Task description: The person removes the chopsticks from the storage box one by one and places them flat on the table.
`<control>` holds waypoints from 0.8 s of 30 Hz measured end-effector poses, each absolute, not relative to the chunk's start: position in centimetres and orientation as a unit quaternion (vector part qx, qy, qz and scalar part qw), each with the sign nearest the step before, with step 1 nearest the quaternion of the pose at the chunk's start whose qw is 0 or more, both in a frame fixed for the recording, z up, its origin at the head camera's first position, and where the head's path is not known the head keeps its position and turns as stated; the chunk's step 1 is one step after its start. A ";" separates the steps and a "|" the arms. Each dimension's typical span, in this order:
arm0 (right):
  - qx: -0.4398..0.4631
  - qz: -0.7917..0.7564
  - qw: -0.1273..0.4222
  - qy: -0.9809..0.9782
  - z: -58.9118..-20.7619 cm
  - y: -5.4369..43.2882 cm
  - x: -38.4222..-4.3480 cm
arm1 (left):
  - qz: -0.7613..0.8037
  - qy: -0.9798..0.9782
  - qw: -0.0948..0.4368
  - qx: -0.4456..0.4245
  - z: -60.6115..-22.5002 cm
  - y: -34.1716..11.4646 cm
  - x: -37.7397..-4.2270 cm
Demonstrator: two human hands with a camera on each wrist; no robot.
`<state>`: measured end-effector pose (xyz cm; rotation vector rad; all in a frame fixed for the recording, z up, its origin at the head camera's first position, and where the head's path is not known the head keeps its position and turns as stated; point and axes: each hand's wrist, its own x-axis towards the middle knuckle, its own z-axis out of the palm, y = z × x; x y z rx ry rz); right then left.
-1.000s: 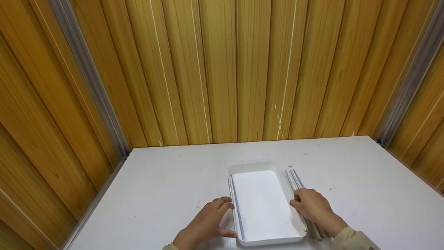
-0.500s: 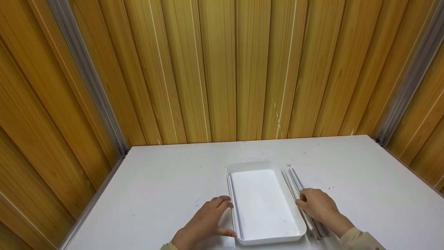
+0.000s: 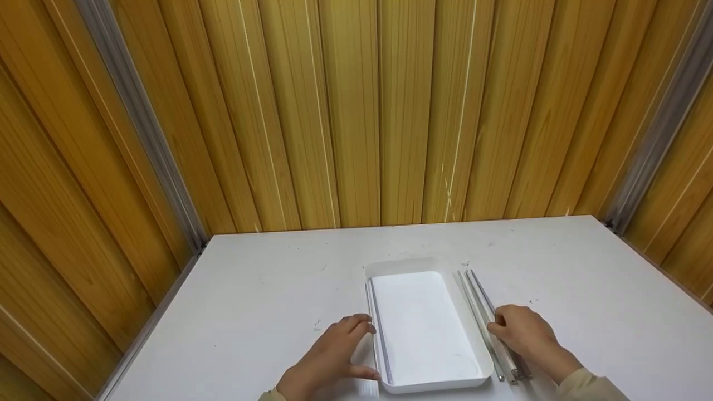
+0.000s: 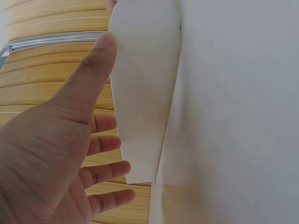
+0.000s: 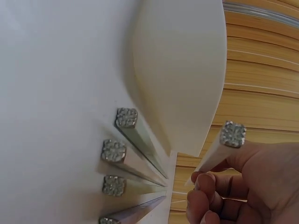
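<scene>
My left hand (image 3: pixel 334 351) rests its fairly straight fingers and thumb against the left wall of a white rectangular tray (image 3: pixel 434 384). In the left wrist view, the thumb (image 4: pixel 88 70) lies at the tray's rim. One slim chopstick (image 3: pixel 383 340) lies inside the tray along its left side. My right hand (image 3: pixel 526 334) is to the right of the tray and pinches a pale chopstick (image 5: pixel 212 156), its square, glittery end raised off the table. Several more chopsticks (image 5: pixel 142 140) lie side by side on the table between the tray's right wall and that hand.
The white table (image 3: pixel 267 295) extends on both sides of the tray and behind it. Wood-patterned panels (image 3: pixel 351 111) close off the back and sides, with grey metal posts (image 3: pixel 150 128) at the corners.
My right hand has moved right, away from the tray, along the chopsticks. A chopstick that was close against the tray's right wall is now slightly further right. The left hand stays still.
</scene>
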<state>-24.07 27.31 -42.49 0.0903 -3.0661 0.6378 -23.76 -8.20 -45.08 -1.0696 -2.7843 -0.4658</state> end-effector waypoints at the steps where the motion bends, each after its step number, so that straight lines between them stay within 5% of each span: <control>1: 0.028 0.201 0.004 -0.979 -42.6 27.5 -24.1 | -0.153 -0.921 0.062 -0.353 -45.1 -8.2 -23.8; 24: 0.003 0.196 -0.040 -0.980 -43.3 29.6 -24.2 | -0.157 -0.918 0.070 -0.358 -45.4 -8.3 -24.0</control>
